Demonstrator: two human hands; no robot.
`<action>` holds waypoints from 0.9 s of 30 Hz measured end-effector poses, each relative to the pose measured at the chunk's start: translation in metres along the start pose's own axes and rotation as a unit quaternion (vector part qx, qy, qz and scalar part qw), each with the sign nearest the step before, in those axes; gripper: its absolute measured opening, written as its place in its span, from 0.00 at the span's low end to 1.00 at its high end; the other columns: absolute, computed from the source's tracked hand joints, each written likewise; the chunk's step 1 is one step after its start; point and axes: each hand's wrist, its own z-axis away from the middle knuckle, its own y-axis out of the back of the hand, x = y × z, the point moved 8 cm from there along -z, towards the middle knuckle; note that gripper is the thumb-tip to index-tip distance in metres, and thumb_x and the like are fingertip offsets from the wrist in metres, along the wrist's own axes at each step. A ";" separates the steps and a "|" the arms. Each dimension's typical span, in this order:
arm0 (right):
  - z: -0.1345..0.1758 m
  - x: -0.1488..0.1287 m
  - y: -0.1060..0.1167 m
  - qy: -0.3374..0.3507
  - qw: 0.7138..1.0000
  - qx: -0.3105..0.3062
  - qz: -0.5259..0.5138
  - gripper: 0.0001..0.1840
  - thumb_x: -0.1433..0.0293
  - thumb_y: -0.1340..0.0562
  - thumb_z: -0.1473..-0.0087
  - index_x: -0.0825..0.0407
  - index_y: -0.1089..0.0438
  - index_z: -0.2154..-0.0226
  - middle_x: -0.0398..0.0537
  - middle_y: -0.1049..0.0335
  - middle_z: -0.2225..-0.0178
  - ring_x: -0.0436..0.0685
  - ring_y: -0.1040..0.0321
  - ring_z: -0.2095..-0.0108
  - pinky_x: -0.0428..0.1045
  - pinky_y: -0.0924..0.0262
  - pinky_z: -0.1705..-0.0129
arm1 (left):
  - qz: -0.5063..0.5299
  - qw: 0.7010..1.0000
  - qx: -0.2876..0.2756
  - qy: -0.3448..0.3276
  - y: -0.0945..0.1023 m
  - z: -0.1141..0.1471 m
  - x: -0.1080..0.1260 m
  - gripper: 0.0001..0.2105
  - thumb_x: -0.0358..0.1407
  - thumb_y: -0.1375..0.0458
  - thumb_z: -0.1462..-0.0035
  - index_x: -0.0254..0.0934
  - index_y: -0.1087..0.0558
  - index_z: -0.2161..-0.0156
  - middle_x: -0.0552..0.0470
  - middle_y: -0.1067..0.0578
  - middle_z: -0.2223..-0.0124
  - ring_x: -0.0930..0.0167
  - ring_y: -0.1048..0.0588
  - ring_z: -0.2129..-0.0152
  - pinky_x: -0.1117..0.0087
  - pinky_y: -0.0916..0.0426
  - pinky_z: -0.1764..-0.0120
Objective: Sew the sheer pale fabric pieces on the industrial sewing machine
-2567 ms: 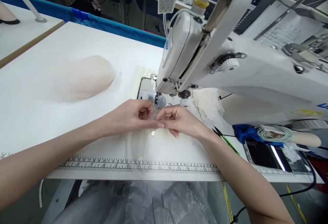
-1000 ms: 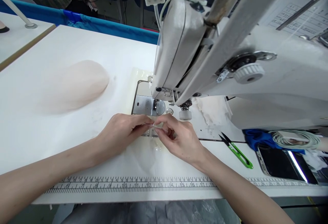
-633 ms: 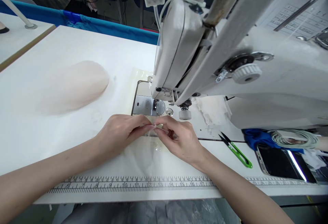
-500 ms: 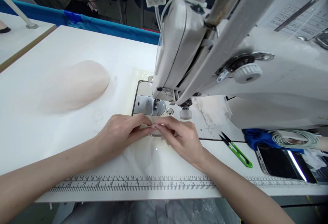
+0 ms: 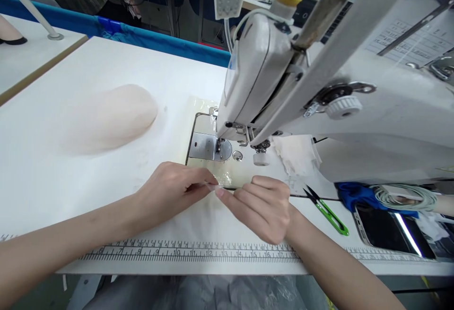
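Your white table (image 5: 71,177) is carrying the sewing machine (image 5: 319,92), a pale fabric mound (image 5: 109,116) lying well left of it, green thread snips (image 5: 328,213) and a phone (image 5: 386,227) resting right, a printed ruler (image 5: 187,252) running along its near edge.

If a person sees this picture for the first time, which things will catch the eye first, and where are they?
The big white sewing machine fills the upper right. Just in front of its needle, the left hand and right hand meet fingertip to fingertip over thin, pale fabric lying on the table. Green-handled snips lie to the right, and a soft cream pile rests to the left.
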 end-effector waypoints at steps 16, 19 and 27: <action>0.041 0.074 -0.070 -0.487 0.838 -0.147 -0.196 0.04 0.70 0.34 0.44 0.48 0.24 0.71 0.37 0.29 0.76 0.49 0.35 0.72 0.51 0.45 0.58 | -0.377 0.903 0.102 -0.179 -0.006 0.007 0.032 0.08 0.27 0.44 0.40 0.37 0.26 0.58 0.52 0.22 0.58 0.66 0.26 0.61 0.59 0.37 0.55; 0.044 0.077 -0.072 -0.507 0.825 -0.149 -0.201 0.06 0.69 0.35 0.44 0.48 0.24 0.71 0.39 0.29 0.75 0.50 0.35 0.72 0.51 0.44 0.58 | -0.419 0.879 0.081 -0.214 -0.015 0.014 0.041 0.09 0.27 0.46 0.37 0.37 0.24 0.58 0.52 0.22 0.53 0.67 0.27 0.57 0.60 0.37 0.53; 0.037 0.072 -0.042 -0.374 0.914 -0.157 -0.006 0.10 0.65 0.41 0.38 0.49 0.24 0.65 0.45 0.27 0.72 0.54 0.33 0.68 0.53 0.44 0.58 | -0.361 0.918 0.037 -0.162 -0.015 0.006 0.018 0.15 0.30 0.52 0.32 0.39 0.31 0.44 0.52 0.25 0.45 0.66 0.29 0.48 0.59 0.42 0.49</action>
